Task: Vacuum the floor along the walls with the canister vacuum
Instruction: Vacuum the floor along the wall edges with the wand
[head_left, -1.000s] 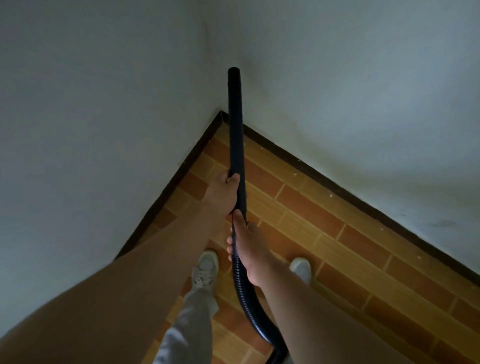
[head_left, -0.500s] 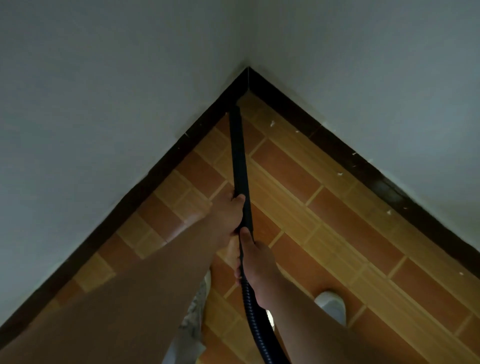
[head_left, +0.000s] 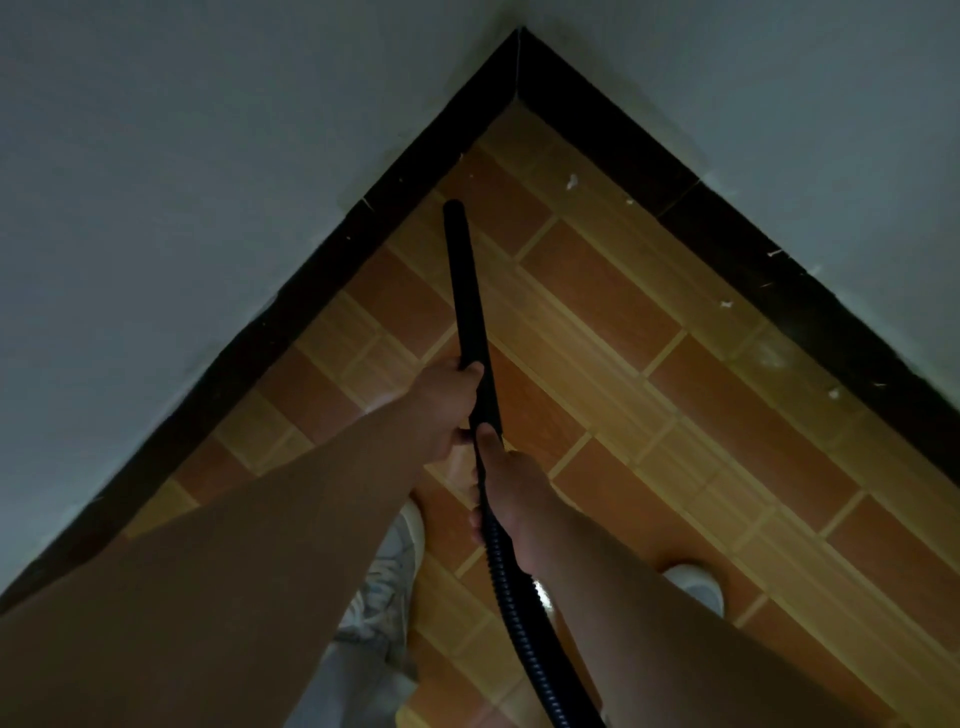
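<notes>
A black vacuum tube (head_left: 467, 291) points down toward the orange-and-tan tiled floor (head_left: 623, 332), its open tip close to the dark skirting of the left wall. My left hand (head_left: 441, 410) grips the rigid tube from the left. Just behind it, my right hand (head_left: 511, 488) holds the tube where the ribbed hose (head_left: 519, 608) begins. The hose runs down out of the frame's bottom edge. The canister is out of sight.
Two pale walls meet in a corner at the top, edged by a dark skirting board (head_left: 519, 78). Small white specks (head_left: 571, 181) lie on the floor along the right wall. My two pale shoes (head_left: 384, 582) stand on the tiles below my arms.
The tube's tip has come down from pointing up the wall corner to the floor by the left skirting. The view has tilted down and closer to the corner. Both hands keep their hold.
</notes>
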